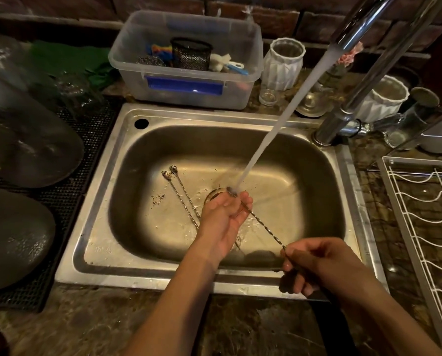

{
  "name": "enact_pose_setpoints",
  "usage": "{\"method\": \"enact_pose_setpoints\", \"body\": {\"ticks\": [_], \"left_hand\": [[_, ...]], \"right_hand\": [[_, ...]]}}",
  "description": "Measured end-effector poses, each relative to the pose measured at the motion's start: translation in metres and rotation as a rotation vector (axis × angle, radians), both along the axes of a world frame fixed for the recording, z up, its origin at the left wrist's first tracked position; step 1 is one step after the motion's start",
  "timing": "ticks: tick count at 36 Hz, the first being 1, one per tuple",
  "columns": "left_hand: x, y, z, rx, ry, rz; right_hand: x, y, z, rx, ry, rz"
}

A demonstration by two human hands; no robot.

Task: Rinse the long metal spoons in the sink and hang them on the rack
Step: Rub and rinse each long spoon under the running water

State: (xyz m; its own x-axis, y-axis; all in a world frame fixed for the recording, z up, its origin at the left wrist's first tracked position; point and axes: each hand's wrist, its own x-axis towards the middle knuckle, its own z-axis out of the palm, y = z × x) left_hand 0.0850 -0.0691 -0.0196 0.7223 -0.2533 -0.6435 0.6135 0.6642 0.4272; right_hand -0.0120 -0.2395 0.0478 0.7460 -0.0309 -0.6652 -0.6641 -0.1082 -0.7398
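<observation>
Fingers (288,265) of right hand (317,265) pinching spoon (266,228) handle; left hand (225,214) cupped loosely round bowl end under stream (279,124). Rub bowl, rotate, above sink (117,268) drain.

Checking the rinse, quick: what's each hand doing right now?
Left hand: curled around the spoon under the water.
Right hand: pinching the spoon's other end.

Three long spoons (265,228), two white vases (283,64), one sink (106,253).
</observation>
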Motion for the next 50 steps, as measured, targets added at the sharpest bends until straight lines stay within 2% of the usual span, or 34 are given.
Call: {"method": "enact_pose_setpoints", "body": {"ticks": [8, 13, 25, 35, 50], "left_hand": [[0.003, 0.001, -0.002, -0.035, -0.027, 0.064], [0.005, 0.002, 0.001, -0.029, 0.004, 0.119], [0.010, 0.000, 0.001, -0.001, 0.087, 0.180], [0.018, 0.001, 0.007, 0.051, 0.012, 0.182], [0.014, -0.004, 0.016, -0.026, -0.040, 0.185]], "right_hand": [[0.006, 0.009, -0.001, -0.152, -0.101, 0.058], [0.004, 0.007, 0.005, -0.199, -0.166, 0.171], [-0.008, -0.005, 0.000, -0.041, -0.100, 0.045], [0.006, 0.000, -0.012, -0.037, -0.121, -0.023], [0.033, 0.004, -0.030, 0.127, -0.124, -0.072]]}}
